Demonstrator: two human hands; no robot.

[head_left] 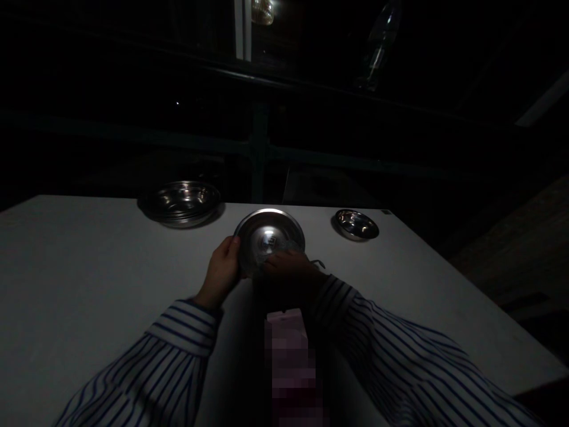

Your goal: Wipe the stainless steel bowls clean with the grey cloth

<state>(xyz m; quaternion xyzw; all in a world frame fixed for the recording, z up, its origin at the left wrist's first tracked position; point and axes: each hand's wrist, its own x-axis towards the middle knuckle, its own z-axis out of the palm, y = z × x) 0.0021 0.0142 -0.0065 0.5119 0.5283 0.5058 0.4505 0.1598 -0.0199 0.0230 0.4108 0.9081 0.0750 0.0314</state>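
Note:
In the head view a round stainless steel bowl (pixel 253 228) is held tilted, its inside facing me, with a small square mark on its bottom. My left hand (pixel 222 267) grips its left rim, thumb on the edge. Inside the lower part of the bowl, my right hand (pixel 291 276) is closed on a thin grey cloth (pixel 288 244) pressed against the metal. An end of the cloth sticks out to the right of the hand. Deep shadow hides most of the right fingers.
On the white table (pixel 111 284), a stack of steel bowls (pixel 180 204) stands at the back left. A smaller steel bowl (pixel 357 225) sits at the back right. A pink object (pixel 287 338), partly pixelated, shows below my hands. Beyond the table, a clear bottle (pixel 377 50) shows in the dark.

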